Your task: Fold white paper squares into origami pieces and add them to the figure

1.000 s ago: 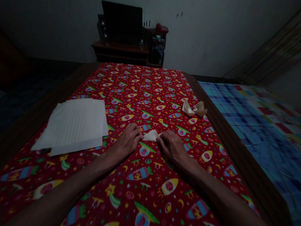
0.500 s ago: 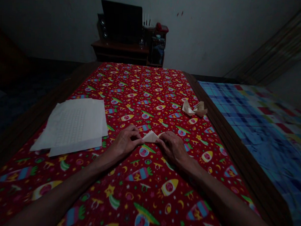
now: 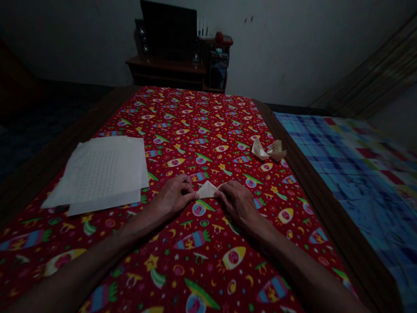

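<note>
My left hand [image 3: 174, 196] and right hand [image 3: 237, 203] lie bare on the cloth, close together, with a small folded white paper [image 3: 206, 190] between them. The paper comes to a point on the far side, its crisp creases forming a little triangular shape. My fingers are curled inward, not spread, and their tips grip its left and right ends, though they hide the exact contact. The paper sits on a red printed cloth [image 3: 192, 128], a smooth fabric covered in rockets, stars and crescent shapes.

To my left, a loose stack of thin white sheets [image 3: 101, 175] lies flat and slightly fanned, the top one faintly marked with a grid. Far to the right, near the cloth's edge, sits a crumpled, angular paper piece [image 3: 268, 150] with a tan tint. A dark wooden frame [image 3: 316, 192] borders the cloth, and beyond it on the right spreads a blue checked blanket [image 3: 361, 180]. At the far end, a low wooden shelf [image 3: 163, 68] stands against the pale wall, holding a dark screen [image 3: 168, 29] and a red telephone [image 3: 223, 38].
</note>
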Action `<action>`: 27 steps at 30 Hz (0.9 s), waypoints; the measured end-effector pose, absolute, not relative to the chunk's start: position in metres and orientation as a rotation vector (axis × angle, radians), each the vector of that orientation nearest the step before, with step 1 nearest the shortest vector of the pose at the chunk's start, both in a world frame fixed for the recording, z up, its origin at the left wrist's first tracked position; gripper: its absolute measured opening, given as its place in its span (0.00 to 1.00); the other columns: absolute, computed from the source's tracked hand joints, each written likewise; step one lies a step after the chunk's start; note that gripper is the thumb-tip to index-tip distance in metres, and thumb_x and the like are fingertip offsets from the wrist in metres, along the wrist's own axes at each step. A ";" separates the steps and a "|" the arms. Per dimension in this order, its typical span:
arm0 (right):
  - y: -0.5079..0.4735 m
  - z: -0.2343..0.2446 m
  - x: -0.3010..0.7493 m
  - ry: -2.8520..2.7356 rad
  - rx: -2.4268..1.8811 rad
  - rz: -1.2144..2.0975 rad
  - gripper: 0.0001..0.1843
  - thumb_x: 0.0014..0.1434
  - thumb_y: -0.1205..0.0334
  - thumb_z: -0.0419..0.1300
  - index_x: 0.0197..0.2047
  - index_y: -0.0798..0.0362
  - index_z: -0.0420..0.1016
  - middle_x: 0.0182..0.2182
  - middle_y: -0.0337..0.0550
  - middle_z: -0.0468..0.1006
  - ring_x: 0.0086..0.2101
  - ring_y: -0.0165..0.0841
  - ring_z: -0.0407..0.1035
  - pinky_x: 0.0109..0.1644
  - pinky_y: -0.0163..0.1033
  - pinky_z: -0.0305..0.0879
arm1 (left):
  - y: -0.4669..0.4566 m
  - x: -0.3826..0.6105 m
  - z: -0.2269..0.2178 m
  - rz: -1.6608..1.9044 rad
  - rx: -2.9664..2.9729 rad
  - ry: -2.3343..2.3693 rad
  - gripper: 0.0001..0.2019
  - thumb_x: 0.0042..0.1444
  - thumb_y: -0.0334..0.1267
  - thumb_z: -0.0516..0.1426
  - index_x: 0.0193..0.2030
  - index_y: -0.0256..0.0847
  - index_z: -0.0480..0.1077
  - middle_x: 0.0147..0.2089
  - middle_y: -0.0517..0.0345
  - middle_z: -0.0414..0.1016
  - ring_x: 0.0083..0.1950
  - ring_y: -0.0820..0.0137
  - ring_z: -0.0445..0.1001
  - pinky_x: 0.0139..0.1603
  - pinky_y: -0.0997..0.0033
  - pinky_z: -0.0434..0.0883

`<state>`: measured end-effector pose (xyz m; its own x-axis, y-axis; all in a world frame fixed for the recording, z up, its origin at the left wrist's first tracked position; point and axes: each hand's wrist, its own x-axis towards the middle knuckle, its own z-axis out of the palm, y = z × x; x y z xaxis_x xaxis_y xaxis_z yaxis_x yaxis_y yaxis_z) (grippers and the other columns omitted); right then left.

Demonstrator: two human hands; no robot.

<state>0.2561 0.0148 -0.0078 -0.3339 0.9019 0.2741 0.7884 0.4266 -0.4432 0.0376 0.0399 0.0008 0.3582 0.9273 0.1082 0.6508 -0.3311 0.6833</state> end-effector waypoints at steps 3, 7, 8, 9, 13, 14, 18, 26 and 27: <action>0.015 -0.008 0.255 -2.210 -1.448 0.283 0.11 0.63 0.57 0.53 0.32 0.53 0.71 0.29 0.42 0.71 0.31 0.32 0.65 0.34 0.35 0.57 | 0.038 0.039 0.001 0.676 2.222 1.321 0.10 0.54 0.37 0.57 0.23 0.38 0.69 0.33 0.59 0.67 0.34 0.71 0.67 0.34 0.71 0.64; 0.016 -0.007 0.254 -2.208 -1.483 0.257 0.12 0.63 0.57 0.53 0.33 0.54 0.70 0.29 0.42 0.71 0.31 0.32 0.65 0.34 0.35 0.57 | 0.031 0.042 -0.002 0.660 2.340 1.346 0.10 0.59 0.34 0.52 0.27 0.38 0.67 0.35 0.57 0.66 0.38 0.68 0.67 0.40 0.66 0.64; 0.016 -0.007 0.254 -2.212 -1.490 0.248 0.12 0.64 0.57 0.52 0.33 0.54 0.70 0.29 0.42 0.72 0.30 0.32 0.65 0.34 0.35 0.57 | 0.030 0.042 -0.003 0.635 2.368 1.360 0.09 0.60 0.34 0.51 0.28 0.38 0.66 0.36 0.57 0.66 0.38 0.68 0.66 0.41 0.65 0.64; 0.016 -0.007 0.254 -2.216 -1.495 0.236 0.13 0.64 0.56 0.52 0.32 0.54 0.70 0.29 0.42 0.72 0.30 0.32 0.65 0.33 0.35 0.56 | 0.028 0.043 -0.003 0.608 2.400 1.372 0.09 0.60 0.34 0.50 0.29 0.38 0.66 0.37 0.56 0.66 0.39 0.67 0.66 0.41 0.63 0.64; 0.018 -0.008 0.253 -2.245 -1.494 0.159 0.14 0.64 0.54 0.52 0.31 0.54 0.69 0.28 0.42 0.71 0.30 0.32 0.64 0.32 0.35 0.54 | 0.025 0.046 0.002 0.522 2.541 1.407 0.08 0.61 0.32 0.49 0.31 0.37 0.66 0.39 0.53 0.66 0.41 0.63 0.64 0.42 0.59 0.62; 0.018 -0.009 0.253 -2.256 -1.493 0.143 0.15 0.64 0.54 0.52 0.31 0.54 0.69 0.27 0.42 0.71 0.29 0.32 0.64 0.32 0.35 0.54 | 0.025 0.047 0.004 0.508 2.569 1.407 0.08 0.61 0.32 0.49 0.31 0.37 0.66 0.39 0.52 0.66 0.42 0.62 0.64 0.42 0.59 0.62; 0.019 -0.008 0.254 -2.287 -1.509 0.118 0.15 0.64 0.54 0.52 0.30 0.54 0.69 0.26 0.41 0.69 0.27 0.31 0.62 0.30 0.35 0.51 | 0.022 0.048 0.012 0.510 2.613 1.400 0.06 0.61 0.32 0.50 0.36 0.37 0.66 0.41 0.51 0.66 0.44 0.61 0.63 0.43 0.59 0.62; 0.019 -0.009 0.254 -2.268 -1.461 0.126 0.16 0.64 0.53 0.50 0.30 0.53 0.68 0.26 0.41 0.69 0.28 0.31 0.62 0.30 0.35 0.52 | 0.011 0.053 0.012 0.357 2.933 1.157 0.16 0.62 0.31 0.50 0.55 0.45 0.63 0.49 0.51 0.67 0.49 0.59 0.62 0.44 0.60 0.60; 0.019 -0.009 0.254 -2.266 -1.459 0.126 0.16 0.64 0.53 0.50 0.31 0.53 0.68 0.27 0.41 0.70 0.28 0.31 0.62 0.31 0.35 0.52 | 0.010 0.054 0.012 0.322 2.947 1.149 0.16 0.62 0.31 0.50 0.55 0.44 0.63 0.48 0.50 0.68 0.49 0.59 0.63 0.43 0.60 0.61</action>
